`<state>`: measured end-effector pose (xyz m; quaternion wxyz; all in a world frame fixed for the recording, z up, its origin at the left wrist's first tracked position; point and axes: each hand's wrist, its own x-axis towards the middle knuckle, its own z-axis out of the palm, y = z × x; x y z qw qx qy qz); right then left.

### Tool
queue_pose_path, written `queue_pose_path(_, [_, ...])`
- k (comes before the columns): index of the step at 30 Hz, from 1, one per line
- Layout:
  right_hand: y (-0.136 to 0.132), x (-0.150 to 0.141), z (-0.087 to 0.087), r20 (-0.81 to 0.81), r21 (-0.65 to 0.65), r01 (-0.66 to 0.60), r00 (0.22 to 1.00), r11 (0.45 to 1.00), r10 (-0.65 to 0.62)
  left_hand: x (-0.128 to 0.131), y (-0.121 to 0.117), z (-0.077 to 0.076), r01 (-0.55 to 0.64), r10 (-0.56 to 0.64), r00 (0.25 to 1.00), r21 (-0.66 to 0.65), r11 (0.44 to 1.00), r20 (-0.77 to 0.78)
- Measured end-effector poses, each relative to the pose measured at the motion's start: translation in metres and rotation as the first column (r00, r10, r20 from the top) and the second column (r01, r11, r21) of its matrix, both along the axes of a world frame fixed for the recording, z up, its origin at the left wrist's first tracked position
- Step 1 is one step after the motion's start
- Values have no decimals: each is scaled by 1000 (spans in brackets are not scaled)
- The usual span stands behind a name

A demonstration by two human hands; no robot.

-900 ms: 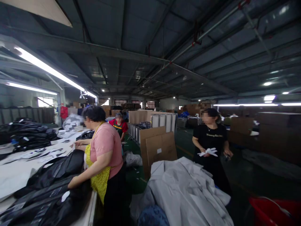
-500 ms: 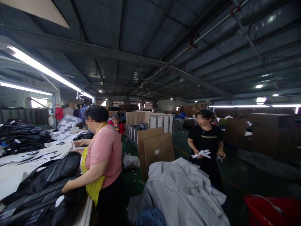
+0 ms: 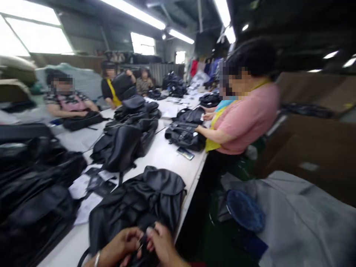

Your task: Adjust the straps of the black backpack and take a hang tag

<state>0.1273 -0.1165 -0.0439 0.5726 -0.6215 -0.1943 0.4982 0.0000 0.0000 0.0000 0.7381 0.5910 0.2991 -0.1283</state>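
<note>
A black backpack (image 3: 155,185) lies on the white table right in front of me. My left hand (image 3: 126,243), with a silvery bracelet at the wrist, is closed in a pinch on a dark part of the bag. Against it, my right hand (image 3: 162,241) pinches the same spot between thumb and fingers. Something small and shiny shows between the two hands, too blurred to name. Loose papers (image 3: 87,207) and dark printed sheets lie left of the bag.
More black bags are heaped on the table (image 3: 144,161), one pile (image 3: 122,144) ahead and another (image 3: 33,200) at left. A phone (image 3: 185,153) lies near the edge. A co-worker in pink (image 3: 247,115) handles a bag at right; others sit opposite. Grey cloth (image 3: 300,215) and a blue round seat (image 3: 246,210) are at right.
The view has swung left and down from the open hall to the table. My hands and the backpack have come into view. The co-worker in pink now appears at right.
</note>
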Motion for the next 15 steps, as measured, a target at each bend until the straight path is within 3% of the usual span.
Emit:
queue_pose_path(3, [-4, -21, -6, -14, -12, -93, 996, 996, 93, -33, -8, -6, -119, 119, 993, -26, 993, -3])
queue_pose_path(9, [-4, -7, -2, -39, -13, -78, 996, 997, 78, -21, -1, -8, -109, 111, 993, -51, 993, 48])
queue_pose_path(15, [-1, -11, -6, -132, -38, -84, 988, 996, 79, -29, -1, -12, -117, 122, 991, -77, 990, 57])
